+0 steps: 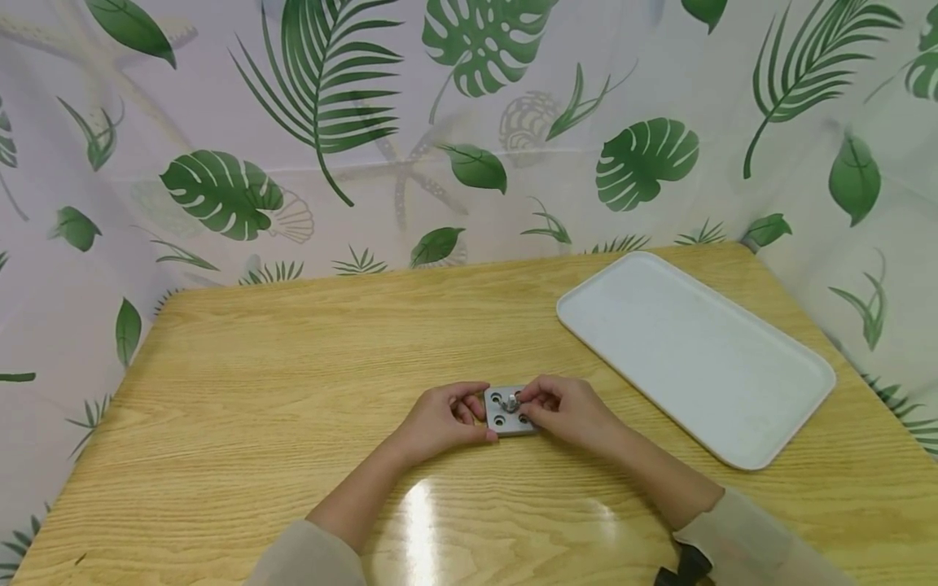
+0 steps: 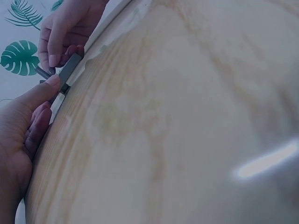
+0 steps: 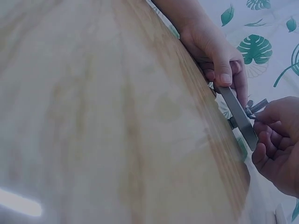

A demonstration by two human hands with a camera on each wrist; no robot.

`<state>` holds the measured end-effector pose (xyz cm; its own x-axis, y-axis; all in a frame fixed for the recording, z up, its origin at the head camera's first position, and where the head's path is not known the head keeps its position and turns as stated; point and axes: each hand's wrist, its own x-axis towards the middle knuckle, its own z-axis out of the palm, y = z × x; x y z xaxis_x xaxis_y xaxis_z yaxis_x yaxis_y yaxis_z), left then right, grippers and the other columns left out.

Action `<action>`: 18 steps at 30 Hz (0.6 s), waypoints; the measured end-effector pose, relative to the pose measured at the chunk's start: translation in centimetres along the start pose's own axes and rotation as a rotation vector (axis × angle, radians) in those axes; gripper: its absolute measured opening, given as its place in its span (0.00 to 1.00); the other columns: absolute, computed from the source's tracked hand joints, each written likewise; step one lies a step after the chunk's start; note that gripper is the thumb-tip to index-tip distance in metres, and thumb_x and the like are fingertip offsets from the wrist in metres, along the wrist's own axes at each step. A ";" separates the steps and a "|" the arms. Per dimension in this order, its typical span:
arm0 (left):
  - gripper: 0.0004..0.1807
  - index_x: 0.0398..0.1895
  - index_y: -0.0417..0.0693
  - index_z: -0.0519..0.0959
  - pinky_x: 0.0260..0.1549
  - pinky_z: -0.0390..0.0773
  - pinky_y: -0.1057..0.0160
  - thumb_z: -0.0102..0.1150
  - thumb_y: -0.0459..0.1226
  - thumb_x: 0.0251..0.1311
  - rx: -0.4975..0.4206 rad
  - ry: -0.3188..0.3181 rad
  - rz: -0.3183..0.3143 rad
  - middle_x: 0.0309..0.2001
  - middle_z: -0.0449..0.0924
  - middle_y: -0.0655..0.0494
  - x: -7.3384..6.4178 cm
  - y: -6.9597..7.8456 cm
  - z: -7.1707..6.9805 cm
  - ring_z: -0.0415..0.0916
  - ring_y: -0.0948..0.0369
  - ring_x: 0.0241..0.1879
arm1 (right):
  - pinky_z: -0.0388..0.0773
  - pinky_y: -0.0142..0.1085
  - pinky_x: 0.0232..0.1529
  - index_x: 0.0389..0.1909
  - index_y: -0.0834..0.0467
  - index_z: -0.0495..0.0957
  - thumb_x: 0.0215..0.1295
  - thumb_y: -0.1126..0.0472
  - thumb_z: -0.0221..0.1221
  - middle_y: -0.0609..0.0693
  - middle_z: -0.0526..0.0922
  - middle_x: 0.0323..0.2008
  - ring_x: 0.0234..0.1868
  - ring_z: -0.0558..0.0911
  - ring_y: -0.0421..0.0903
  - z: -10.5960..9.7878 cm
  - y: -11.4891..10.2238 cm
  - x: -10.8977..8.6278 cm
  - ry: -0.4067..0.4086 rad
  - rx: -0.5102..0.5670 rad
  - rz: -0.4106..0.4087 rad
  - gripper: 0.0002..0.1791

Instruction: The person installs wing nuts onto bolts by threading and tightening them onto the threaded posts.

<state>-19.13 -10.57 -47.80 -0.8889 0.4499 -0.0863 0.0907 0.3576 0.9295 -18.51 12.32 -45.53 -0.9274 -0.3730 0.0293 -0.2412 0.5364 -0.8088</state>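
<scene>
A small square grey metal plate (image 1: 510, 428) with several round holes lies on the table before me. From its middle rises a threaded bolt (image 3: 259, 106) with a wing nut (image 3: 249, 112) low on it. My left hand (image 1: 438, 419) grips the plate's left side, the thumb at the near corner and a finger at the far one. The thumb and index finger of my right hand (image 1: 572, 413) pinch the wing nut from the right. Those fingertips partly cover the plate's right side. In the left wrist view the plate (image 2: 70, 69) shows edge-on between both hands.
A white rectangular tray (image 1: 703, 358) lies at an angle on the right of the wooden table (image 1: 308, 366). Behind the table hangs a leaf-print cloth (image 1: 513, 187). A black object (image 1: 685, 566) shows by the right sleeve at the bottom edge.
</scene>
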 end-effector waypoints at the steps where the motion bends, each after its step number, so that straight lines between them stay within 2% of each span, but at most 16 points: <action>1: 0.38 0.60 0.44 0.73 0.30 0.74 0.70 0.76 0.43 0.43 0.003 0.000 -0.001 0.35 0.78 0.57 0.0 0.0 0.0 0.74 0.63 0.30 | 0.73 0.28 0.27 0.34 0.62 0.81 0.59 0.68 0.60 0.49 0.82 0.29 0.27 0.74 0.38 0.0 0.0 0.0 0.001 0.001 -0.004 0.03; 10: 0.38 0.60 0.44 0.73 0.30 0.74 0.70 0.76 0.43 0.43 0.007 -0.001 0.009 0.35 0.78 0.57 0.0 0.0 0.1 0.74 0.64 0.30 | 0.72 0.27 0.28 0.33 0.62 0.81 0.59 0.70 0.57 0.50 0.82 0.29 0.27 0.73 0.37 0.1 0.0 0.0 0.009 -0.002 -0.003 0.05; 18: 0.37 0.60 0.45 0.73 0.30 0.74 0.71 0.75 0.42 0.43 -0.003 -0.002 -0.003 0.35 0.78 0.57 -0.1 0.0 0.2 0.73 0.64 0.30 | 0.71 0.28 0.26 0.32 0.61 0.80 0.58 0.67 0.62 0.48 0.80 0.25 0.26 0.74 0.39 0.2 0.0 0.0 0.009 0.024 0.027 0.02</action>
<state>-18.99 -10.46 -47.84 -0.8884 0.4503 -0.0895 0.0872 0.3568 0.9301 -18.48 12.10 -45.64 -0.9362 -0.3512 0.0125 -0.2089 0.5276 -0.8234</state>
